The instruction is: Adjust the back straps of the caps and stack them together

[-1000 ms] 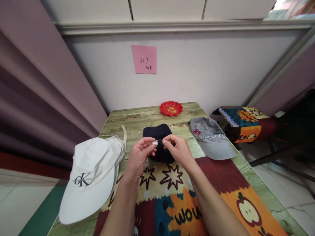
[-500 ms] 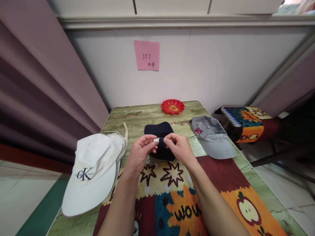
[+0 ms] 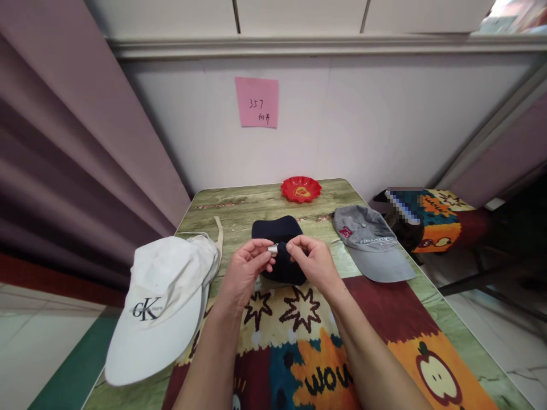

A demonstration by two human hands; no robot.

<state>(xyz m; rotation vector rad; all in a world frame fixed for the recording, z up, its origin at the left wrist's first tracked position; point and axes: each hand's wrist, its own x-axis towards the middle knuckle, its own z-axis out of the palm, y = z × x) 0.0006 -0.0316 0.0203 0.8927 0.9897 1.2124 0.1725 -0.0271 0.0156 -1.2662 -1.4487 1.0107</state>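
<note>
This is looking like a room in a home, though the exact kind is staying unclear: mauve curtains (image 3: 141,114) are hanging beside a wood-grain table (image 3: 222,199), a patterned cloth (image 3: 367,319) is covering part of it, and pale tiles (image 3: 29,319) are showing on the floor

Navy cap (image 3: 277,229) blocks straight ahead. White cap (image 3: 158,290) blocks left of left hand (image 3: 248,263). Free strip between right hand (image 3: 315,263) and gray cap (image 3: 371,245).
</note>
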